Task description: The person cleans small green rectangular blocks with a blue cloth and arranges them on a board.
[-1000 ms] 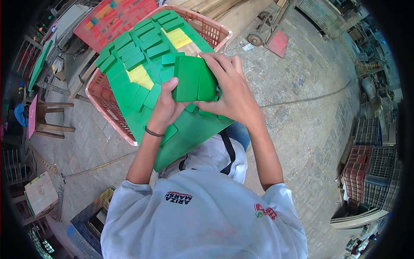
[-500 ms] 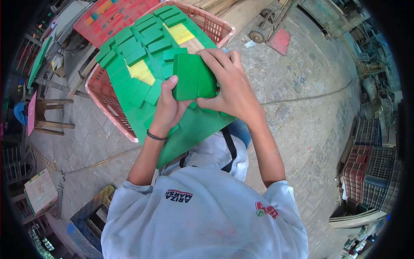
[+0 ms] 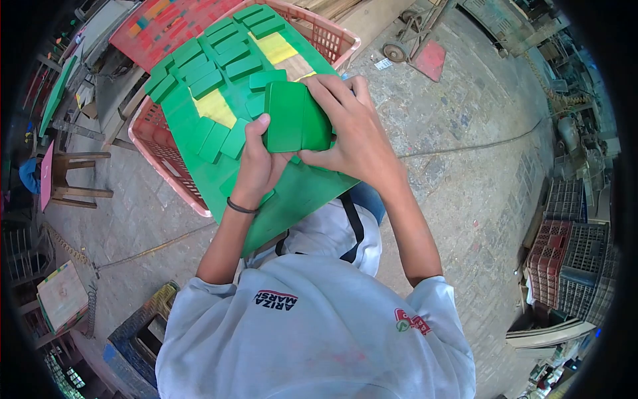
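Two green rounded-edge blocks [image 3: 284, 118] are held side by side, close above the green board. My left hand [image 3: 258, 159] grips them from the left and below, its thumb on the left edge. From the right, my right hand [image 3: 352, 130] wraps round the far edge and right side; its thumb is at the near right corner. Beneath lies a green board [image 3: 299, 196], with several green blocks [image 3: 232, 53] in rows and bare yellow patches [image 3: 216, 110] between them. The fingers under the blocks are hidden.
The board rests on a pink plastic crate [image 3: 159, 149]. A red panel [image 3: 166, 30] stands behind it. To the left is a small wooden stool [image 3: 76, 176]; a hand cart [image 3: 405, 46] is at the upper right. Stacked crates [image 3: 575, 259] line the right side, and a hose [image 3: 478, 146] crosses the floor.
Both hands keep their hold on the green blocks, which look slightly more turned. Otherwise the view has only shifted a little.
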Motion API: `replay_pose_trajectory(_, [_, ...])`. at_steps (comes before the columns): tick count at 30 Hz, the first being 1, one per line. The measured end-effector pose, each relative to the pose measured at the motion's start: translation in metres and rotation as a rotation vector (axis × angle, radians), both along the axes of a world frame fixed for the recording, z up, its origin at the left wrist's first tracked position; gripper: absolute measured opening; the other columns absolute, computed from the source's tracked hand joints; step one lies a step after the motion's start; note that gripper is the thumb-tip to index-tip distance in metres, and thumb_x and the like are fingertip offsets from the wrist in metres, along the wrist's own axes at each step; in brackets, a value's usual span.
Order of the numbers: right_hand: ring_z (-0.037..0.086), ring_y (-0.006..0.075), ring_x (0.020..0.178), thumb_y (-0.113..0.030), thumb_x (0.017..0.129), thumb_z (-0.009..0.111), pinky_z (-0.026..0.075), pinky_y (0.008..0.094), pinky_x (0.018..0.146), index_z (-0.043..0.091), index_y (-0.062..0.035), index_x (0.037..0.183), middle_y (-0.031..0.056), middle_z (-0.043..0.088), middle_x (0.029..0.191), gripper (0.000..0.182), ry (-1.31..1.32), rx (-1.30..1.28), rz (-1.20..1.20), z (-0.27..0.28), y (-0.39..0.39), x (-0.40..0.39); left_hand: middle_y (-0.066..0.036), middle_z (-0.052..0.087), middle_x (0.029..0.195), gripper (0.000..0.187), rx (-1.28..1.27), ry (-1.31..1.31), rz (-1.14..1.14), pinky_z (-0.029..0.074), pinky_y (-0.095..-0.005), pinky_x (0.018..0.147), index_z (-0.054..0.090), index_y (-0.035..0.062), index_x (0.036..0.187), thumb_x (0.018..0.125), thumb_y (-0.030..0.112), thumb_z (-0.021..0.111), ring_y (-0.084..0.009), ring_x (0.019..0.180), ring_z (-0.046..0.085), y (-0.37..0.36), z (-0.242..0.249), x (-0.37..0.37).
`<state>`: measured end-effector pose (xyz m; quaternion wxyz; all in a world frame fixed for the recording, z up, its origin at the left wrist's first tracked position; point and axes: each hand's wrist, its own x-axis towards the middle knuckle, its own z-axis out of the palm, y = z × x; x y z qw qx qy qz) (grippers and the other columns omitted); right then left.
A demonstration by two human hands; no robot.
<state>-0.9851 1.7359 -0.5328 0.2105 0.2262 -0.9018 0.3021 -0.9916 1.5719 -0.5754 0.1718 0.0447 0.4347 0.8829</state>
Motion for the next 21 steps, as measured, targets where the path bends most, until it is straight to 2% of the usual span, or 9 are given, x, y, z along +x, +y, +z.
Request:
replay_pose_trajectory(3, [0.046, 0.0338, 0.096, -0.019, 0.049, 0.078, 0.045, 0.0432, 0.087, 0.052, -0.0046, 0.119, 0.0084, 0.053, 0.117, 0.076, -0.018, -0.012, 0.0, 0.001, 0.001, 0.002, -0.009, 0.061, 0.111, 0.052, -0.008, -0.008, 0.004, 0.046, -0.039, 0.088, 0.053, 0.0021, 0.118, 0.095, 0.045, 0.033, -0.0203, 0.1, 0.058, -0.002, -0.003, 0.0])
replay_pose_trajectory(5, [0.046, 0.0336, 0.096, -0.02, 0.05, 0.078, 0.045, 0.043, 0.087, 0.053, -0.005, 0.119, 0.0081, 0.053, 0.117, 0.076, -0.013, -0.036, 0.017, 0.0, 0.002, 0.002, -0.015, 0.056, 0.121, 0.055, 0.012, 0.049, -0.086, 0.046, -0.0385, 0.092, 0.042, -0.0033, 0.13, 0.096, 0.039, 0.032, -0.0229, 0.108, 0.057, -0.008, -0.012, -0.004])
replay_pose_trajectory(6, [0.046, 0.0336, 0.096, -0.02, 0.05, 0.078, 0.045, 0.043, 0.087, 0.053, -0.005, 0.119, 0.0081, 0.053, 0.117, 0.076, -0.013, -0.037, 0.018, 0.0, 0.002, 0.002, -0.015, 0.056, 0.121, 0.055, 0.012, 0.049, -0.085, 0.046, -0.0385, 0.092, 0.042, -0.0033, 0.13, 0.096, 0.039, 0.032, -0.0229, 0.108, 0.057, -0.008, -0.012, -0.004])
replay_pose_trajectory(8, [0.046, 0.0334, 0.096, -0.021, 0.05, 0.078, 0.045, 0.0432, 0.088, 0.053, -0.0056, 0.12, 0.0079, 0.053, 0.118, 0.076, -0.002, -0.042, 0.015, 0.0, 0.002, 0.002, -0.009, 0.061, 0.109, 0.052, 0.018, 0.028, -0.057, 0.047, -0.0397, 0.088, 0.054, 0.0022, 0.117, 0.095, 0.044, 0.034, -0.0205, 0.1, 0.058, -0.007, -0.012, -0.004])
replay_pose_trajectory(11, [0.044, 0.0336, 0.095, -0.022, 0.05, 0.077, 0.046, 0.0416, 0.086, 0.051, -0.0069, 0.124, 0.0091, 0.052, 0.119, 0.079, -0.001, -0.014, 0.014, 0.0, 0.001, 0.001, -0.009, 0.061, 0.108, 0.051, 0.021, 0.017, -0.019, 0.047, -0.0392, 0.087, 0.054, 0.002, 0.117, 0.095, 0.044, 0.035, -0.0204, 0.1, 0.058, -0.003, -0.002, -0.001])
replay_pose_trajectory(21, [0.044, 0.0338, 0.097, -0.021, 0.051, 0.079, 0.046, 0.0417, 0.087, 0.051, -0.0072, 0.124, 0.0088, 0.051, 0.121, 0.08, -0.037, -0.005, 0.012, 0.0, -0.001, 0.001, -0.009, 0.06, 0.111, 0.051, 0.01, 0.032, -0.045, 0.046, -0.0384, 0.088, 0.053, 0.0019, 0.118, 0.095, 0.043, 0.034, -0.0199, 0.102, 0.058, -0.008, -0.01, -0.003])
